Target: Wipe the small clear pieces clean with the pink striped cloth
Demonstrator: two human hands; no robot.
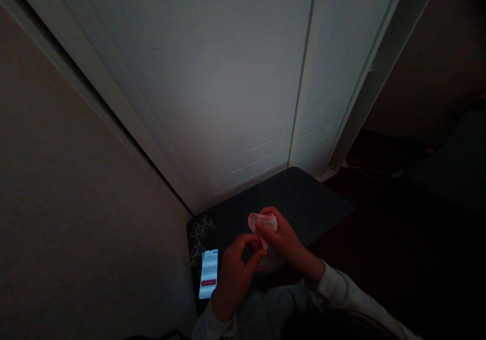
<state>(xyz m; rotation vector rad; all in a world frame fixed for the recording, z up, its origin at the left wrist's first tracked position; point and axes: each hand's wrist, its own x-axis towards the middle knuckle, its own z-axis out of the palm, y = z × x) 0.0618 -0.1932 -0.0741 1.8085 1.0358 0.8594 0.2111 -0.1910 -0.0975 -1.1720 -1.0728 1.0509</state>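
A small pale pinkish-white piece with a rounded, cupped end is held up over the dark table. It looks soft and folded, but the dim light hides its exact kind. My right hand is closed around it, thumb on the near side. Below, my left hand pinches its hanging lower part between thumb and forefinger. Something reddish shows faintly between the left fingers, too dark to name.
A phone with a lit screen lies left of my left hand. Several clear looped pieces lie at the table's left end. The dark table stands against white panelled doors. A thin white cable runs along the floor at right.
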